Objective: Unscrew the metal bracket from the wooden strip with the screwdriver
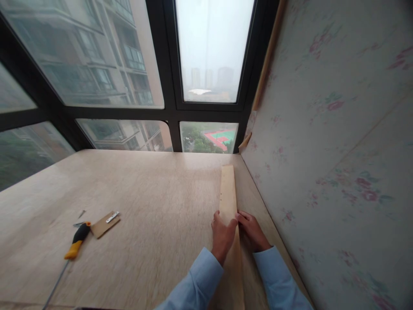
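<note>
A long, narrow wooden board [228, 185] lies lengthwise on the window sill, running from the front edge towards the window. A few small dark holes show along its left edge. My left hand [223, 234] is closed round the board from the left, its thumb on the top face. From the right, my right hand [253, 230] grips the board's right edge, thumb close to the left thumb. The near part of the board passes between my forearms, partly covered by the left one. What lies under my fingers is hidden.
On the left of the sill [155, 185] lie a screwdriver [77, 241] with a black and yellow handle, a small brown wooden piece [105, 226] with a metal fitting [112, 216] on it, and small metal bits [81, 213]. A papered wall [322, 172] rises close on the right.
</note>
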A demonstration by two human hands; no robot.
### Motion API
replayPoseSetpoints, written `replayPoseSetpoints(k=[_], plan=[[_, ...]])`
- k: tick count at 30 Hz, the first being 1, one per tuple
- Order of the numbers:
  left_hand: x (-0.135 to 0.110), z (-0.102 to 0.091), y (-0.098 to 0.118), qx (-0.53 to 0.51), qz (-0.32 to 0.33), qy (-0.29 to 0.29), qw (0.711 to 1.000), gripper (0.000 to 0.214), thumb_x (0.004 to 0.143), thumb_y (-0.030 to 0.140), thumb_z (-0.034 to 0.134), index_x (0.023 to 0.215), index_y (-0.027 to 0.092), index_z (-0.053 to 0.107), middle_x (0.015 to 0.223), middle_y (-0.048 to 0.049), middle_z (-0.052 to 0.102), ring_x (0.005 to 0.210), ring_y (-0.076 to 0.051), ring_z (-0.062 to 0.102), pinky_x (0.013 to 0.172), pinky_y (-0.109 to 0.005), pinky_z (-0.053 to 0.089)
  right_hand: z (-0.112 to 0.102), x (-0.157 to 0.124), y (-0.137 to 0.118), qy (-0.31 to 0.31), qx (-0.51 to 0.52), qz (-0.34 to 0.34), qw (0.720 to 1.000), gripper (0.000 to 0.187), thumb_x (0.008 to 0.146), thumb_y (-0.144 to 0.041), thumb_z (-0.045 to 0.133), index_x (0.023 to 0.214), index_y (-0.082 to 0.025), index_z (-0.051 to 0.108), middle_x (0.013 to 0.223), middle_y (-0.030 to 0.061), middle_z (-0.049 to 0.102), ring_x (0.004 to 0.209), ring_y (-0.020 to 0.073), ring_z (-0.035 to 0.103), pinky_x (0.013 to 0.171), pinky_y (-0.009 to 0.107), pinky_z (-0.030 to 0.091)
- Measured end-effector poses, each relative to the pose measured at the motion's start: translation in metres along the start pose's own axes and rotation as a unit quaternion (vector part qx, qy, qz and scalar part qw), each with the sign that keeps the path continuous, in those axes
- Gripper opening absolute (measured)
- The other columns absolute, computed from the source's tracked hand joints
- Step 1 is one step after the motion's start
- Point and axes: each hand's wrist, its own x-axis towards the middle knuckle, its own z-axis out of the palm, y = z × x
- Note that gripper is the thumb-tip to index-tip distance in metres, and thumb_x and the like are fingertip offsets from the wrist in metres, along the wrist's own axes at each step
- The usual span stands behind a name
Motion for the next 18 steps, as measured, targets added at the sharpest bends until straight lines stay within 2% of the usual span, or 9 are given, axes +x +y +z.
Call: replayPoseSetpoints(k=[3, 7, 13, 18], plan=[[-0.003, 0.001, 0.000, -0.026, -0.009, -0.023, 0.999, 0.065, 0.074, 0.027, 0.060, 0.133, 0.006, 0.042, 0.126, -0.0193, 0.058, 0.117, -0.026, 0.056, 0.095, -0.030, 0.044, -0.007, 0.002, 0.000, 0.004, -0.076, -0.025, 0.997, 0.042, 0.076, -0.047, 0.060, 0.098, -0.015, 0.074, 0.091, 0.0064, 0.076, 0.086, 0.0302, 0.069, 0.078, 0.039, 0.054], [-0.005, 0.002, -0.003, -0.033, -0.001, -0.036, 0.999, 0.059, 0.073, 0.024, 0.060, 0.129, 0.011, 0.048, 0.122, -0.0168, 0.062, 0.119, -0.028, 0.055, 0.099, -0.032, 0.042, -0.012, 0.001, -0.002, 0.068, -0.169, -0.046, 0.982, 0.040, 0.075, -0.048, 0.059, 0.096, -0.018, 0.076, 0.099, 0.0050, 0.076, 0.099, 0.0330, 0.067, 0.087, 0.040, 0.050], [-0.005, 0.001, -0.007, -0.022, 0.004, -0.048, 0.999, 0.056, 0.072, 0.023, 0.060, 0.126, 0.011, 0.052, 0.125, -0.0168, 0.060, 0.124, -0.029, 0.051, 0.103, -0.035, 0.038, -0.016, 0.000, 0.000, 0.106, -0.240, -0.052, 0.964, 0.040, 0.074, -0.047, 0.057, 0.093, -0.018, 0.078, 0.101, 0.0125, 0.076, 0.098, 0.0327, 0.067, 0.087, 0.040, 0.049], [-0.006, 0.002, -0.010, -0.021, 0.010, -0.055, 0.998, 0.058, 0.072, 0.023, 0.059, 0.127, 0.010, 0.052, 0.129, -0.0186, 0.057, 0.126, -0.029, 0.048, 0.105, -0.034, 0.035, -0.022, 0.003, 0.007, 0.109, -0.237, -0.062, 0.963, 0.040, 0.073, -0.046, 0.056, 0.092, -0.017, 0.077, 0.099, 0.0131, 0.075, 0.095, 0.0312, 0.068, 0.086, 0.040, 0.051]])
